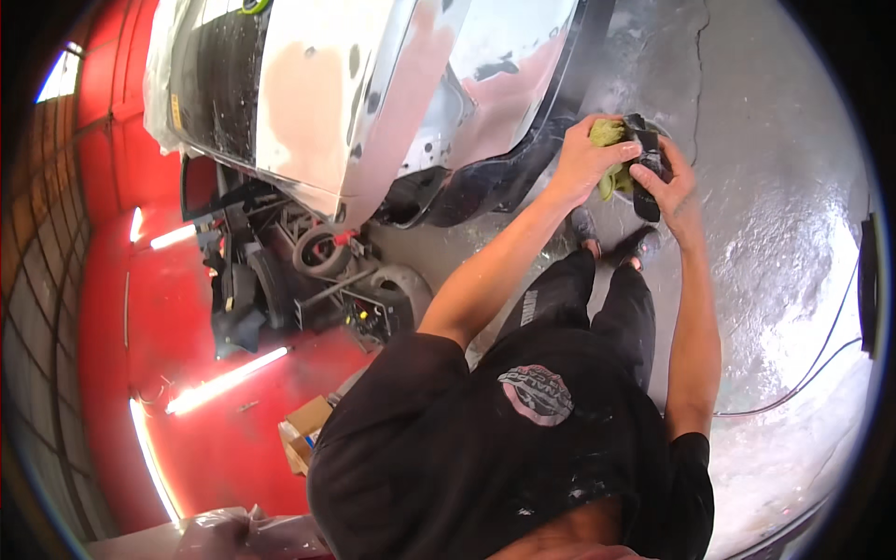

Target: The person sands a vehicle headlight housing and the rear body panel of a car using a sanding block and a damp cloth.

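Note:
In front of me, over the grey floor, my two hands meet at a black sanding block [646, 203], or a similar flat black piece. My left hand [581, 161] is closed round a crumpled yellow-green cloth [607, 133], its thumb reaching across to the black piece. My right hand [676, 189] grips the black piece from the other side, thumb on its face. Part of a round, pale rim, perhaps a bucket, shows behind the hands. Left of them stands a car body [401, 103] in white with pinkish sanded patches and dark spots.
Loose tyres [322, 252] and dark car parts [257, 289] lie left, by a red wall with bright tube lights [229, 380]. A cardboard box [304, 429] sits lower left. A dark hose [793, 392] crosses the wet-looking grey floor [765, 187] at right.

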